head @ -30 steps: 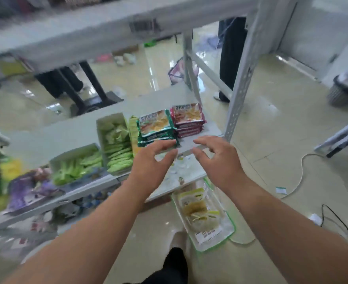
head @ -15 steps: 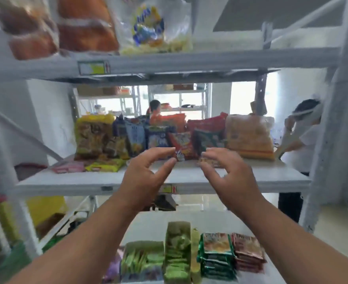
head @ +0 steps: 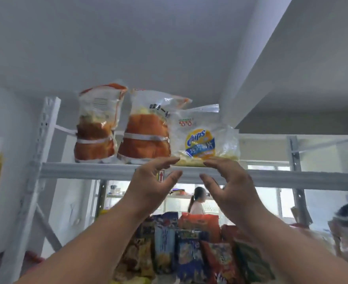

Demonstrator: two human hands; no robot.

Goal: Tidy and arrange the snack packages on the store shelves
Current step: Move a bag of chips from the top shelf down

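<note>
Both hands are raised at the front edge of the top shelf (head: 107,168), holding nothing: left hand (head: 150,186) and right hand (head: 233,186) spread, fingers loosely curved. The chips bag (head: 205,138) stands just above their fingertips (two orange bread bags (head: 146,130) beside it).

One head-worn wide-angle camera looks forward and tilted upward, from below the top shelf (head: 107,170), whose front edge crosses mid-frame with ceiling above it. It is close: both forearms rise from the bottom corners, and the left hand (head: 150,181) and right hand (head: 230,185) sit near centre. No second view shares the scene
</note>
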